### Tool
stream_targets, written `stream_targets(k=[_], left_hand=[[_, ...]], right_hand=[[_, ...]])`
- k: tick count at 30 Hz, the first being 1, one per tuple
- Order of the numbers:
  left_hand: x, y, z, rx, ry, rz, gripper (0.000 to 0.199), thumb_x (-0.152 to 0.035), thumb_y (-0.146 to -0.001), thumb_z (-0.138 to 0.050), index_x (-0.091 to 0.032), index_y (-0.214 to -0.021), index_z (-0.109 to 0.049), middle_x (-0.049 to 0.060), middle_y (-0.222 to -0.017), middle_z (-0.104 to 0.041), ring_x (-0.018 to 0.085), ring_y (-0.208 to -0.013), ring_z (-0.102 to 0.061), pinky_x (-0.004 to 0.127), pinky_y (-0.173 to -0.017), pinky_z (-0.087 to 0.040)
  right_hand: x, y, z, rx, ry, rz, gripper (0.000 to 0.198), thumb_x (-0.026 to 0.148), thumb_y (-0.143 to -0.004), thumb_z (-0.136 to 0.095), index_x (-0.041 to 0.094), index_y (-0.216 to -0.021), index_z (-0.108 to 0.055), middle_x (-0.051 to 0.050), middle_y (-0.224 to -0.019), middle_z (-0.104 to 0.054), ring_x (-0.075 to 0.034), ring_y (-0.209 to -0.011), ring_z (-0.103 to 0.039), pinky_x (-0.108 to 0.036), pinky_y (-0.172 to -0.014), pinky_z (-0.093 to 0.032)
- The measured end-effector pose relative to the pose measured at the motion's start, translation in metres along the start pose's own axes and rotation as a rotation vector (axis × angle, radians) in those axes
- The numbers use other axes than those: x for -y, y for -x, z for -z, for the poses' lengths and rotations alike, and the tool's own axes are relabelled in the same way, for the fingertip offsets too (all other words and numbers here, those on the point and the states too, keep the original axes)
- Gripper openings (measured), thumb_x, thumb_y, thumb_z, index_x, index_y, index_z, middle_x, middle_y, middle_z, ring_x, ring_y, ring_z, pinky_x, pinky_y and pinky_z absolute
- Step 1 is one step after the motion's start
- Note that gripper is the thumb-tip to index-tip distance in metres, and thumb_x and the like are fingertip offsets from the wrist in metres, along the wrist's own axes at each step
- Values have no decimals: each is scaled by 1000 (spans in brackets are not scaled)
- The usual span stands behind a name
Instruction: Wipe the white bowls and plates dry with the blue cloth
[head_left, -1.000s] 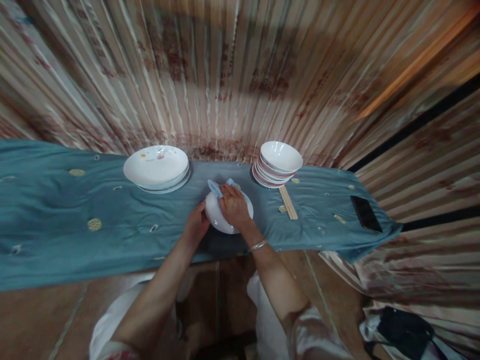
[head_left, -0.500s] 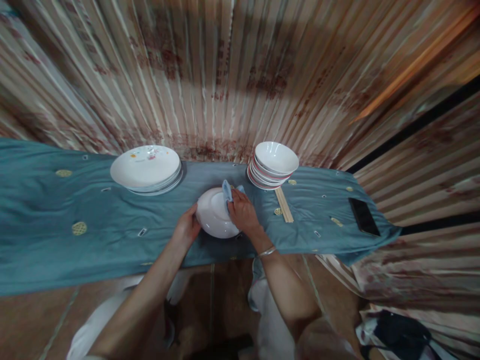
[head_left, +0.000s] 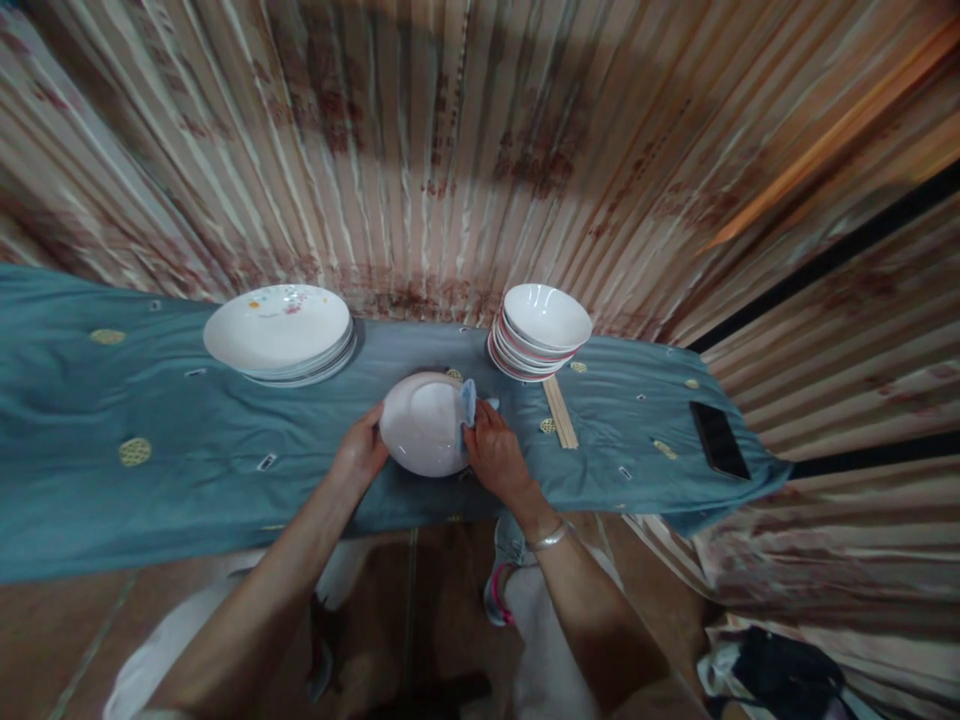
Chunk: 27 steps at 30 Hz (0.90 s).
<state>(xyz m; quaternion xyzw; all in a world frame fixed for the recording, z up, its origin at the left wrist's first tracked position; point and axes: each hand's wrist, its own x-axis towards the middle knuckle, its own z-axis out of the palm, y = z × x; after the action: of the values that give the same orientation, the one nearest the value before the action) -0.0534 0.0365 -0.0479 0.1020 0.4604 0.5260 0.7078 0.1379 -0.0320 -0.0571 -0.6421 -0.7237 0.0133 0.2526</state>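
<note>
Shifting from the base of the upturned white bowl (head_left: 421, 425) to its right rim, the crumpled blue cloth (head_left: 469, 402) is seemingly carrying the wiping outward. Left of centre, glossy floral plates (head_left: 279, 335) are standing stacked. Mid-frame, the left hand (head_left: 361, 447) is clamping its grip on the smooth, rounded bowl's left edge; the right hand (head_left: 499, 452) is pinching the cloth against the opposite edge. Right of centre, red-banded bowls (head_left: 541, 325) are nesting beside straight, pale wooden chopsticks (head_left: 560, 413).

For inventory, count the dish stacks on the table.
2: the plate stack, far side, left of the held dish, and the bowl stack, far side, right of it. The table runs out of frame at left, so more may be unseen.
</note>
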Motion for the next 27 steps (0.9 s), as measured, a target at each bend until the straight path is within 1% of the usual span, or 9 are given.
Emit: stream_targets(k=[2,5,8,11,13,16,21,25,27], left_hand=[[0,1,-1,4,-3,-2,14,-6,-81,-66,-17,-84,-74,5,-73,-76,26,-92,-75,31,-80,-60],[-1,3,-3,-12,2,5,18,-5,-82,-64,-17,-89,-75,5,-72,-76,26,-92,-75,32,-79,-61],[0,4,-4,-1,10,-11,20,-7,-82,-64,-18,-95,-75,5,-75,-78,26,-91,-75,31,-78,-61],[1,4,-6,-7,13,-13,21,-8,-82,-64,-18,-97,-75,4,-74,-77,26,-90,-75,31,-77,-62],[1,4,-7,-26,18,-7,21,-7,-83,-63,-18,-96,-75,4,-73,-77,25,-89,-76,31,-77,-62],[1,3,-8,-11,30,-15,21,-5,-83,-61,-17,-94,-76,5,-73,-77,25,-90,-76,30,-78,-61],[1,-2,-6,-11,30,-25,24,-5,-82,-59,-16,-94,-76,5,-72,-77,25,-87,-76,31,-79,-61],[2,-5,-5,-41,10,-28,24,-9,-85,-59,-16,-101,-75,3,-71,-76,22,-79,-74,30,-77,-61],[2,-4,-5,-56,19,-22,19,-12,-87,-59,-15,-99,-74,2,-67,-74,20,-70,-72,28,-72,-60]], right_hand=[[2,7,4,16,24,1,41,14,-95,-48,9,-134,-57,-24,-127,-66,-29,-116,-65,-47,-101,-55],[7,15,10,63,88,-8,40,10,-91,-52,7,-131,-59,-23,-125,-66,-28,-114,-65,-43,-101,-55],[12,21,13,93,123,11,38,9,-92,-52,5,-129,-60,-23,-124,-65,-30,-112,-64,-45,-101,-55],[15,27,16,87,137,37,37,8,-92,-51,6,-128,-60,-22,-121,-66,-29,-106,-65,-47,-99,-55],[17,31,16,81,144,55,37,7,-92,-51,4,-127,-61,-22,-121,-66,-29,-106,-64,-46,-99,-55],[21,36,16,83,129,95,36,7,-92,-53,6,-126,-62,-21,-122,-66,-29,-107,-63,-45,-100,-55],[30,40,16,68,38,142,39,10,-91,-58,12,-130,-62,-18,-122,-67,-27,-111,-63,-44,-103,-54],[38,38,24,88,-181,181,37,10,-91,-57,16,-126,-64,-12,-118,-71,-22,-111,-66,-36,-102,-54],[41,36,26,96,-298,145,31,12,-93,-54,17,-121,-66,-9,-111,-74,-21,-106,-69,-33,-97,-55]])
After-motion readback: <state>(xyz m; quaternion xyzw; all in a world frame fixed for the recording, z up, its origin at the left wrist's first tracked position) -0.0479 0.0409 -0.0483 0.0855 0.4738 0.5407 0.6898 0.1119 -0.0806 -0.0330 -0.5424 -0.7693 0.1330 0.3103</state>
